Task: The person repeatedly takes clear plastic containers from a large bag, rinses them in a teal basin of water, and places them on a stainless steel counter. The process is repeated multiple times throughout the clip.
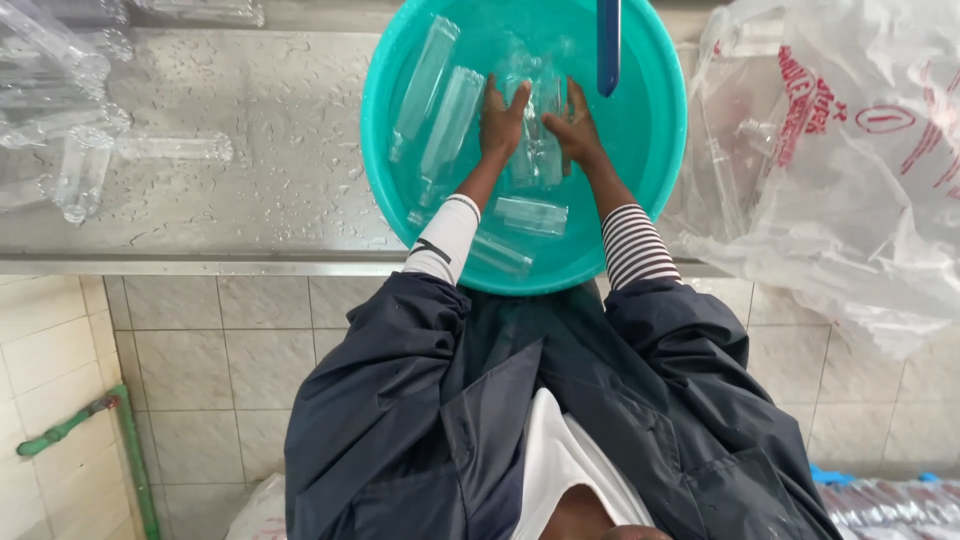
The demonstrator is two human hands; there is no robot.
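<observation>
Both hands are down in a round teal basin that stands on the wet, grey table, its near rim jutting just past the table's front edge. The left hand and the right hand face each other, fingers spread, and press in from either side on a clear plastic bottle held upright-lengthwise between them in the water; the palms are together around it rather than apart, though the water's glare blurs exactly where the fingertips lie. More clear bottles lie in the basin: two long ones side by side to the left of the left hand, a shorter one near the wrists, and another against the near wall. A dark blue spout hangs down over the far side of the basin, just above the right hand.

On the table well to the left, a cluster of clear bottles lies on its sides among water drops. To the right of the basin, touching its rim, slumps a large clear plastic bag with red printing. The person wears a dark jacket with the sleeves pushed up. Below the table is a pale tiled wall, with a green pipe at the lower left
</observation>
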